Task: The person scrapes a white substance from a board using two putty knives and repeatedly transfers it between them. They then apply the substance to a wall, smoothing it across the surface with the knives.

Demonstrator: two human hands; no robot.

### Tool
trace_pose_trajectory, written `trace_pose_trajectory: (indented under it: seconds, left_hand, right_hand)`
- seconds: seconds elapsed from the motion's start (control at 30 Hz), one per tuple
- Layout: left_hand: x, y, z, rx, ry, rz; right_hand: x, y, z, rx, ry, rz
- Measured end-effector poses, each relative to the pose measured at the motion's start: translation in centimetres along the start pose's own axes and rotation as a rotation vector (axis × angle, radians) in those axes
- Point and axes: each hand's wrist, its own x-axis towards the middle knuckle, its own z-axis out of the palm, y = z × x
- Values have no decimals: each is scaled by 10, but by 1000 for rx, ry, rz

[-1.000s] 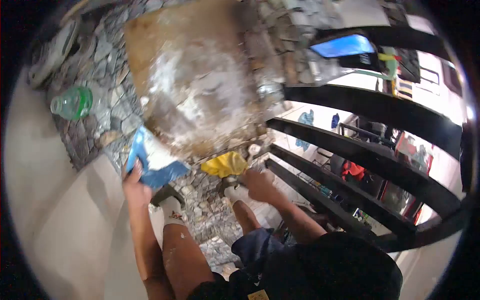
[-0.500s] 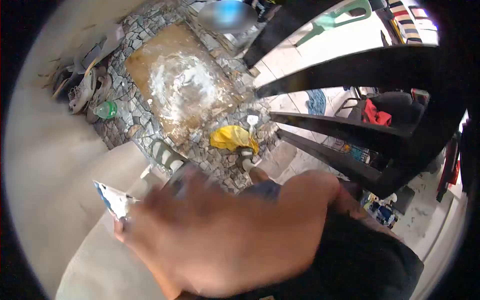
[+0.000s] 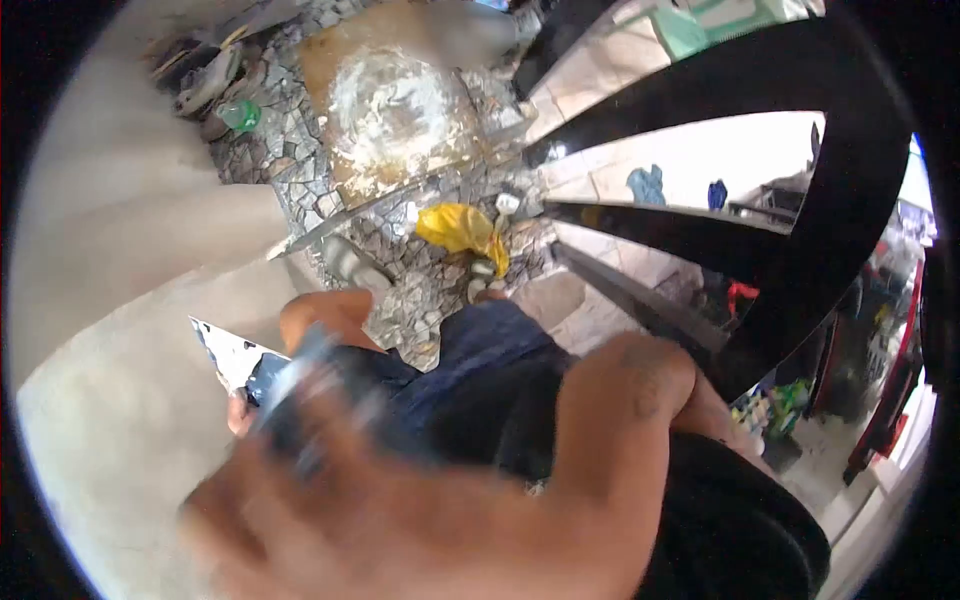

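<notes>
My left hand (image 3: 238,412) shows only as fingertips at the edge of a flat, pointed plate (image 3: 228,352), white with dark blotches, and holds it. My right hand (image 3: 330,510) is large and blurred in the foreground, beside and over the plate. A pale bluish smear (image 3: 305,375) lies at its fingers; whether they grip anything cannot be made out. Most of my left hand is hidden behind the right.
A brown board (image 3: 345,165) smeared with white powder lies on the stone-mosaic floor. Near it are a yellow bag (image 3: 455,228), a green-ended bottle (image 3: 240,116) and shoes (image 3: 210,82). Dark railing bars (image 3: 690,228) cross the right side. A pale wall (image 3: 110,200) stands left.
The view has shifted, with the board now higher in the picture. My right hand has moved lower, and a bent knee and dark shorts now show behind it. The pale bluish smear has appeared.
</notes>
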Motion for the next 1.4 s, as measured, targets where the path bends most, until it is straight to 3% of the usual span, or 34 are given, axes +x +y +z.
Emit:
trace_pose_trajectory:
  seconds: [0.07, 0.1, 0.17, 0.2, 0.23, 0.37, 0.4, 0.47, 0.53, 0.67, 0.73, 0.87, 0.9, 0.93, 1.0, 1.07, 1.1, 1.2, 1.37, 1.4]
  left_hand:
    - [-10, -2, -24, -40, 44, 14]
    - [-32, -3, 7, -147, 38, 80]
    - [-43, -13, -24, -70, 161, 54]
    - [-48, -27, -47, -93, 136, 23]
    - [-68, -25, -27, -107, 267, 25]
    - [-82, -62, -30, -340, 110, -69]
    - [-83, -64, -26, -356, 102, -113]
    - [-78, -71, -24, -398, -3, -106]
    - [-74, -73, -20, -456, -121, -204]
    - [-67, -70, -22, -533, -236, -169]
    - [-78, -63, -33, -567, -276, -152]
    - [-87, -49, -63, -612, -238, -83]
    - [-90, -48, -70, -614, -211, -78]
    - [-93, -47, -76, -612, -180, -74]
    - [-97, -44, -89, -584, -157, -31]
    - [-101, -42, -100, -586, -134, 5]
    - [-102, -42, -105, -562, -95, 29]
    - [-103, -57, -121, -545, 5, 64]
    - [-125, -100, -148, -618, 191, 68]
    - [-134, -109, -153, -644, 181, 97]
  right_hand:
    - [-14, 10, 5, -14, 25, 184]
    - [-25, 20, 13, -13, 41, 338]
    - [-54, 55, 46, -23, 94, 653]
    - [-69, 77, 59, -57, 152, 668]
    - [-93, 104, 81, -153, 113, 731]
    - [-198, 216, 148, -312, -211, 952]
    - [-186, 212, 145, -286, -322, 881]
    - [-170, 214, 150, -244, -423, 949]
    - [-149, 218, 145, -182, -457, 875]
    - [-96, 226, 146, -295, -517, 932]
    - [-85, 236, 161, -344, -252, 683]
    - [-64, 235, 185, 277, -184, 1045]
    - [-62, 226, 192, 183, -276, 1016]
    - [-73, 231, 199, 26, -238, 887]
    - [-90, 239, 206, 133, -391, 1235]
    - [-105, 238, 210, 192, -396, 1328]
    - [-142, 277, 216, 301, -298, 1230]
    - [-135, 280, 221, 423, -374, 1343]
    - [-150, 399, 230, 8, -458, 1045]
    - [-100, 346, 232, 15, -556, 852]
